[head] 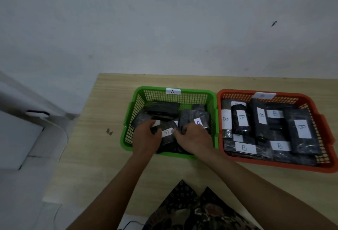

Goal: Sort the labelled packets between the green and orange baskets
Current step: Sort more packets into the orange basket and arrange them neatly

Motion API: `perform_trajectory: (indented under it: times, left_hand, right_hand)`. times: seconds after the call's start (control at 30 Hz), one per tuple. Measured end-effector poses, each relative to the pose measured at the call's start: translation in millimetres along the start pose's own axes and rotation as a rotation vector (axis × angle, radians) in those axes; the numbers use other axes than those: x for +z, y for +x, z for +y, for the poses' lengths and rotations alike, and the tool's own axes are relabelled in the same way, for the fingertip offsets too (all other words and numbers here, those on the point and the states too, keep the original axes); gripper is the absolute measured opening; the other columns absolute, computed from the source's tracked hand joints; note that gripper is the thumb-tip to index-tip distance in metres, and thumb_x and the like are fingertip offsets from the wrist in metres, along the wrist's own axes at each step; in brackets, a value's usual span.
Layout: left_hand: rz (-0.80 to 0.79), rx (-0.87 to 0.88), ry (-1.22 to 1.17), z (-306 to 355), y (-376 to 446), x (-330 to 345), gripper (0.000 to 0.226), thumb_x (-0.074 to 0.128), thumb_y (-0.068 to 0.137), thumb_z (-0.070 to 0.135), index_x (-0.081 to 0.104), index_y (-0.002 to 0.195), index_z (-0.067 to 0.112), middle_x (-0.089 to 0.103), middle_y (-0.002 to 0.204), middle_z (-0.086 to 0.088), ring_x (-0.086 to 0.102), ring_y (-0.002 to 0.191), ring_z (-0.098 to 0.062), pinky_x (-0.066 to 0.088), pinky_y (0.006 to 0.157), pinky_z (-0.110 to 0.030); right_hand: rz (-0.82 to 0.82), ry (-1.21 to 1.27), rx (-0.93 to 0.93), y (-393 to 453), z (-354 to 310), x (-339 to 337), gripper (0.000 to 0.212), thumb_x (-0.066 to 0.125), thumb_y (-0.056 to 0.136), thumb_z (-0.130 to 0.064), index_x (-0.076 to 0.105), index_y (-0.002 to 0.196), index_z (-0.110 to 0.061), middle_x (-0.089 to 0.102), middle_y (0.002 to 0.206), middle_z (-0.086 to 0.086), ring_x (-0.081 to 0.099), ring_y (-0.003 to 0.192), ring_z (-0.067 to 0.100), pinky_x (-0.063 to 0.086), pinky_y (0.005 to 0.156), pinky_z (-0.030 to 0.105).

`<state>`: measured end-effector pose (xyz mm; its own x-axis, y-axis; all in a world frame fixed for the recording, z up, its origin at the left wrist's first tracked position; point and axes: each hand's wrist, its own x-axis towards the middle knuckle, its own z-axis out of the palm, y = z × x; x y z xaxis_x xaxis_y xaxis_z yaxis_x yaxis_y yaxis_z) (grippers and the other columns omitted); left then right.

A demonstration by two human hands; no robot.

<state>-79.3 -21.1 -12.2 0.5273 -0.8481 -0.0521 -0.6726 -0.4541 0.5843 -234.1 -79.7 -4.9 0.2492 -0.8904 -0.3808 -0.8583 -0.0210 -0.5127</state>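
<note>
A green basket (155, 89) tagged "A" holds several black packets. Both hands are inside it. My left hand (145, 136) and my right hand (193, 136) grip a black packet with a "B" label (167, 132) from either side. Just right of my right hand lies a packet with a blue "A" label (199, 122). The orange basket (274, 164) stands to the right, touching the green one, and is packed with several black packets labelled "B" (303, 129).
Both baskets sit on a light wooden table (91, 156) against a white wall. The table's left edge drops to a tiled floor with a white box and a cable (63, 132). Patterned dark clothing (192, 211) is at the near edge.
</note>
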Motion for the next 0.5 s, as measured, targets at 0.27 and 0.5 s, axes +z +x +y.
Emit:
perform_trajectory:
  times: [0.27, 0.5]
  left_hand:
    - [0.029, 0.062, -0.046, -9.0, -5.2, 5.2, 0.044, 0.067, 0.087, 0.038, 0.063, 0.123, 0.013, 0.063, 0.119, -0.008, 0.060, 0.104, -0.022, 0.050, 0.090, -0.033]
    - [-0.424, -0.082, -0.559, 34.1, 12.2, -13.9, 0.038, 0.068, 0.086, 0.043, 0.066, 0.119, 0.025, 0.067, 0.118, -0.001, 0.065, 0.103, -0.014, 0.057, 0.089, -0.038]
  right_hand:
    - [-0.152, 0.614, 0.226, -4.4, -0.7, 0.0, 0.035, 0.076, 0.081, -0.041, 0.065, 0.108, -0.021, 0.064, 0.108, 0.001, 0.064, 0.094, 0.018, 0.060, 0.072, 0.034]
    - [-0.217, 0.799, -0.015, 0.4, 9.1, -67.3, 0.051, 0.075, 0.081, -0.015, 0.061, 0.128, -0.028, 0.063, 0.115, 0.002, 0.066, 0.096, 0.017, 0.058, 0.074, 0.029]
